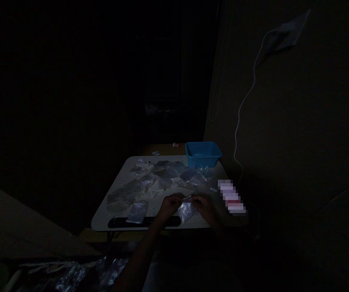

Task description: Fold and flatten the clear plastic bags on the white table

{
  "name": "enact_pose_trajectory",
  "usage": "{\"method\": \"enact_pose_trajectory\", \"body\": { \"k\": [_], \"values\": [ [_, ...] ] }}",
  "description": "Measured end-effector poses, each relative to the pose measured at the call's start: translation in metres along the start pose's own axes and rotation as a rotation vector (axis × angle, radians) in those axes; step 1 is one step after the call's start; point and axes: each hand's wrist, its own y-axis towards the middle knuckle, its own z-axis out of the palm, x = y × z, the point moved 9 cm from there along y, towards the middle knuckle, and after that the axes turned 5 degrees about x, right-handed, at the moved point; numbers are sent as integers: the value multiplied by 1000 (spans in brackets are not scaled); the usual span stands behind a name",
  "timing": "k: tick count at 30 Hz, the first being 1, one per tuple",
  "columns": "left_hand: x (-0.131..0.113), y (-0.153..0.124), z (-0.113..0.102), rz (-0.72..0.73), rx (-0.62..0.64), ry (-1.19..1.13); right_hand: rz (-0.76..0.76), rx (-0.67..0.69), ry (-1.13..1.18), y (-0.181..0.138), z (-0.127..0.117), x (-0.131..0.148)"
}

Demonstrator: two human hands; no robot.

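Observation:
The scene is very dark. My left hand (170, 205) and my right hand (203, 205) meet over the near part of a small white table (115, 211). Both pinch the top edge of a small clear plastic bag (187, 211) that hangs between them. Each hand has its fingers closed on the bag. Several more clear plastic bags (162, 178) lie spread over the tabletop beyond my hands. One lies flat at the near edge (137, 211), left of my left hand.
A blue plastic tub (203, 154) stands at the table's far right corner. A white cable (244, 101) hangs down the wall on the right. A blurred pink-and-white object (231, 196) lies at the table's right edge. More shiny plastic (80, 275) lies at bottom left.

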Motion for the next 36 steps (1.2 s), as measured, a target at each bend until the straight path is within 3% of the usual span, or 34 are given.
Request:
{"method": "enact_pose_trajectory", "body": {
  "k": [9, 17, 24, 30, 36],
  "values": [
    [-8, 1, 5, 38, 37, 6, -13, 26, -27, 3, 8, 2],
    [4, -1, -2, -76, -16, -101, 67, -46, 44, -1, -7, -2],
    [-5, -2, -9, -11, -81, -120, 39, -11, 26, 0, -5, 2],
    [-14, -1, 15, 107, 126, -3, -37, 81, -67, 1, 7, 13],
    [1, 1, 4, 37, 39, 51, 16, 53, -30, 0, 6, 6]
  ]
}}
